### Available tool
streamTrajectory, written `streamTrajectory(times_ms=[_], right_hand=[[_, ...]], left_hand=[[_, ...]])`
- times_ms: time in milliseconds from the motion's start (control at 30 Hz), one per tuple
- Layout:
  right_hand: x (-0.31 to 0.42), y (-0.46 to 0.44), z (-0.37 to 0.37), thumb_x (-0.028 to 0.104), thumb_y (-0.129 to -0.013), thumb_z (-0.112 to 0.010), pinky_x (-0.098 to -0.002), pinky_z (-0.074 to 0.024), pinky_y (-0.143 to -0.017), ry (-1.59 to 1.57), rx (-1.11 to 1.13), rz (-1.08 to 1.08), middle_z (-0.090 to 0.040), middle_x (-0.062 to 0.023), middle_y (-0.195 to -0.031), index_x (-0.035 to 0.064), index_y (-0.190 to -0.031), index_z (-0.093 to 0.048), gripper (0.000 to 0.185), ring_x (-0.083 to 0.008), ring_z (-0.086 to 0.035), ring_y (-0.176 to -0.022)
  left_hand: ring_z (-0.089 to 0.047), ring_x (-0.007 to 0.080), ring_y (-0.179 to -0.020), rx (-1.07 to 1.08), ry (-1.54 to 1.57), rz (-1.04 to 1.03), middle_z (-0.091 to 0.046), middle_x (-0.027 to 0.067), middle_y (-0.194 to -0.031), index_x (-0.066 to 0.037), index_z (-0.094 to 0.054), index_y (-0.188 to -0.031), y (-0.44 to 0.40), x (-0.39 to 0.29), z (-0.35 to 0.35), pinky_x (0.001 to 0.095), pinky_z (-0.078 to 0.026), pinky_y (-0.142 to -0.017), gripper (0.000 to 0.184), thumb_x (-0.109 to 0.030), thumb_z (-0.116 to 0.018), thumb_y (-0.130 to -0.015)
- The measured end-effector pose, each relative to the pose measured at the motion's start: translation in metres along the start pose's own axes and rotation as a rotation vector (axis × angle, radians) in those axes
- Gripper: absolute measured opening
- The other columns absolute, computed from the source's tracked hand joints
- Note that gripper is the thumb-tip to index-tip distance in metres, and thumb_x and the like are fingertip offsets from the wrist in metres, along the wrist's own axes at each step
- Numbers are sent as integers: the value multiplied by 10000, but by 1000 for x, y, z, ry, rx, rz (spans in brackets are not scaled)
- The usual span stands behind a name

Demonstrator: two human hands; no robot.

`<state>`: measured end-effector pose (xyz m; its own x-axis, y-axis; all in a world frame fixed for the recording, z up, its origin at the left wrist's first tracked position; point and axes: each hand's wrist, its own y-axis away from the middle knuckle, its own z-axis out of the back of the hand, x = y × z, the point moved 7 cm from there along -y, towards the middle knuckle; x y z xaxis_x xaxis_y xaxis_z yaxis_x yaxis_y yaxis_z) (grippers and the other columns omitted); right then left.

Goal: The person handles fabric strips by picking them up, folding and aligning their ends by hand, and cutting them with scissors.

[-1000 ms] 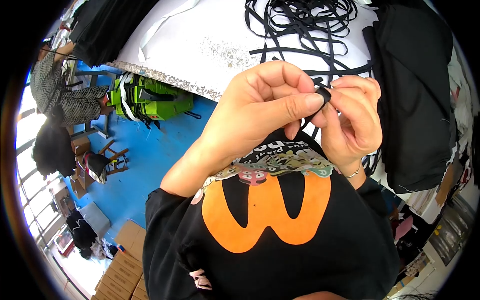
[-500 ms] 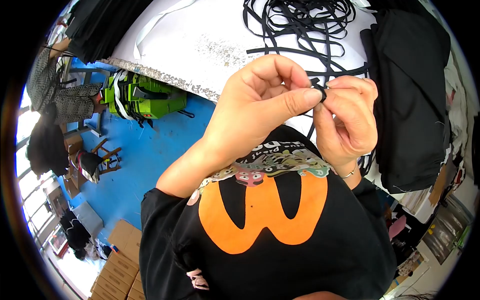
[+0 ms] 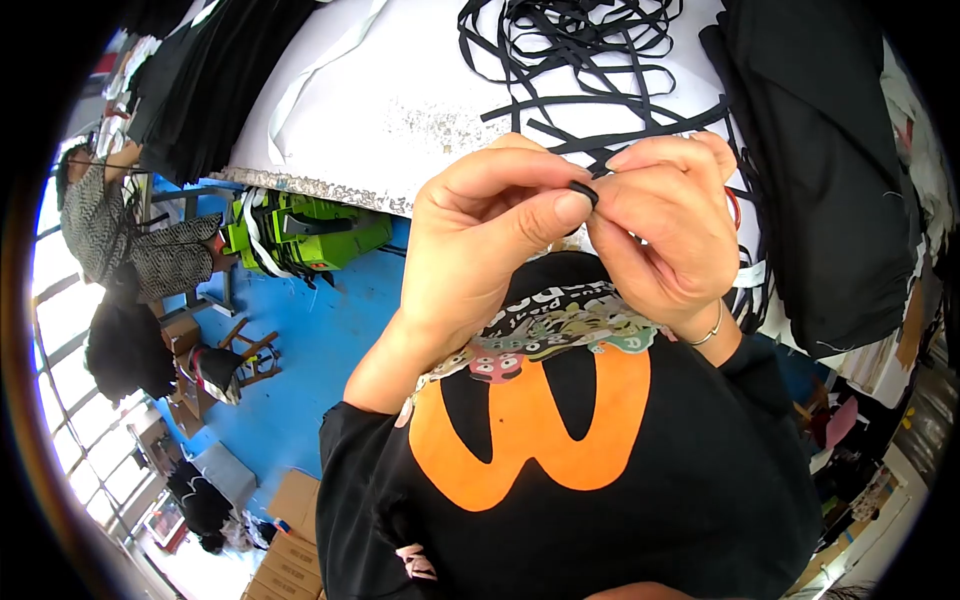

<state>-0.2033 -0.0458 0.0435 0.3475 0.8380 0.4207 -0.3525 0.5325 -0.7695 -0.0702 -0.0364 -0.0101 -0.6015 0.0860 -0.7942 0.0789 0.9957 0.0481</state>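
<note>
Between thumb and fingers, my left hand (image 3: 490, 215) pinches a short black fabric strap (image 3: 583, 193), bent over at its end. My right hand (image 3: 670, 220) meets it there, its fingertips closed against the same strap and touching the left fingers. Most of the strap is covered by the hands. Just beyond them, a loose tangle of long black straps (image 3: 590, 45) lies on the white tabletop (image 3: 400, 110). Some straight lengths of strap (image 3: 640, 130) run close behind my right hand.
Folded black fabric (image 3: 810, 180) is heaped at the table's right side. Another black fabric stack (image 3: 225, 80) and a white strip (image 3: 320, 75) lie at the left. A green machine (image 3: 310, 235) sits beneath the table edge. Another person (image 3: 110, 215) is at the far left.
Both hands have shifted slightly left and closer together, still pinching the strap. The strap shows less between the fingers. The whole view has turned a little.
</note>
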Motion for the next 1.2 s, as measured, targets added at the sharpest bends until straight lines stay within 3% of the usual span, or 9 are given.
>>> streamTrajectory(times_ms=[267, 400, 500, 600, 800, 967, 1000, 1100, 1200], right_hand=[[4, -2, 1, 78, -636, -728, -355, -312, -792, 54, 8, 32, -621, 19, -736, 90, -782, -668, 158, -172, -593, -786], [-6, -1, -8, 100, -717, -707, -376, -324, -846, -108, 12, -71, -598, 21, -745, 90, -848, -633, 151, -157, -583, -757], [-27, 12, -32, 142, -800, -671, -389, -293, -966, -379, 180, -260, -579, 13, -720, 99, -886, -642, 101, -140, -564, -719], [-56, 30, -37, 87, -763, -702, -344, -324, -919, -456, 343, -285, -580, -15, -717, 64, -831, -655, 86, -164, -553, -750], [-114, 97, -28, 147, -844, -643, -274, -379, -797, -752, 667, -677, -519, -37, -858, 18, -782, -536, 179, -146, -470, -854], [-168, 154, 14, 186, -917, -566, -240, -410, -743, -760, 536, -1008, -526, -6, -841, 11, -797, -567, 213, -94, -477, -756], [-176, 158, 23, 252, -932, -569, -234, -401, -732, -730, 492, -1007, -528, 20, -733, 31, -790, -586, 263, -70, -477, -725], [-196, 180, 41, 286, -925, -566, -246, -415, -672, -390, 521, -1137, -574, -4, -719, 23, -783, -594, 299, -87, -492, -694], [-210, 193, 72, 262, -900, -569, -374, -469, -681, 427, 249, -972, -620, -131, -824, -6, -924, -579, 269, -297, -601, -744]], left_hand=[[-546, 117, -839, 49, -90, -106, -567, 54, -956, 12, -649, -900, -2, -5, 1, 234, -464, -741, 121, 52, -681, -791], [-536, 127, -898, 60, -132, -161, -542, 53, -986, 14, -633, -916, -4, -9, 3, 248, -462, -778, 110, 30, -664, -812], [-548, 161, -960, 55, -45, -179, -558, 65, -1020, -8, -637, -970, -12, -13, 13, 311, -427, -892, 115, -20, -635, -855], [-542, 201, -1028, 82, 171, -180, -569, 68, -1096, -39, -625, -1009, -30, -22, 40, 377, -399, -942, 140, -123, -624, -897], [-517, 204, -979, -173, 466, -11, -590, 80, -1004, -14, -579, -1018, -53, 0, 114, 429, -381, -870, 201, -172, -617, -899], [-558, 184, -862, -484, 485, 36, -653, 56, -968, -85, -599, -1016, -62, 33, 200, 360, -384, -761, 162, -211, -585, -915], [-536, 188, -835, -498, 457, 63, -633, 47, -927, -96, -585, -967, -61, 41, 209, 400, -387, -770, 100, -182, -576, -916], [-576, 146, -829, -680, 418, 129, -650, -1, -900, -132, -586, -994, -57, 78, 239, 355, -361, -713, 130, -245, -548, -942], [-565, 151, -769, -817, 370, 198, -619, -20, -830, -143, -580, -982, -47, 115, 273, 364, -364, -697, 137, -267, -530, -955]])
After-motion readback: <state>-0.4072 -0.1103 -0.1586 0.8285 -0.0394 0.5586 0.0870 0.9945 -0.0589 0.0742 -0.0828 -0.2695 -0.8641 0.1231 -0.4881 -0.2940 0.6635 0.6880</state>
